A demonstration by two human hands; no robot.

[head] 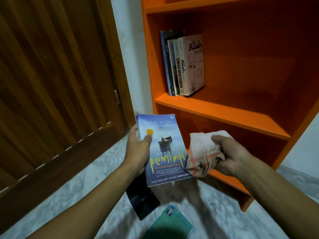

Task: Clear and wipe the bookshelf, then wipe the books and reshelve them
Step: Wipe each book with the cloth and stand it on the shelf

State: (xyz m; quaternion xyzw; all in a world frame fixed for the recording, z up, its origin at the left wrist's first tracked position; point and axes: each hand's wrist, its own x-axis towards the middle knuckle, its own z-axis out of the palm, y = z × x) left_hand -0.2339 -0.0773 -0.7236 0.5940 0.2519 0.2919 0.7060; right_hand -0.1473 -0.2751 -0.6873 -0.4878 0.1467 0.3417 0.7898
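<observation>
The left hand (138,149) grips a blue book (164,149) by its left edge, thumb pressed on the cover, holding it face up above the pale floor (69,178) in front of the orange bookshelf (224,111). Just right of the book, the right hand (233,156) is closed around a bunched cloth (202,152) that touches the book's right edge. A few books (183,64) stand upright at the left end of the middle shelf, and two more books (155,209) lie on the floor near the person.

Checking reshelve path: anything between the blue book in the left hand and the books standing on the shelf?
Head view: nothing blocks it. Between the blue book and the shelved books lies only the bare orange shelf board.
</observation>
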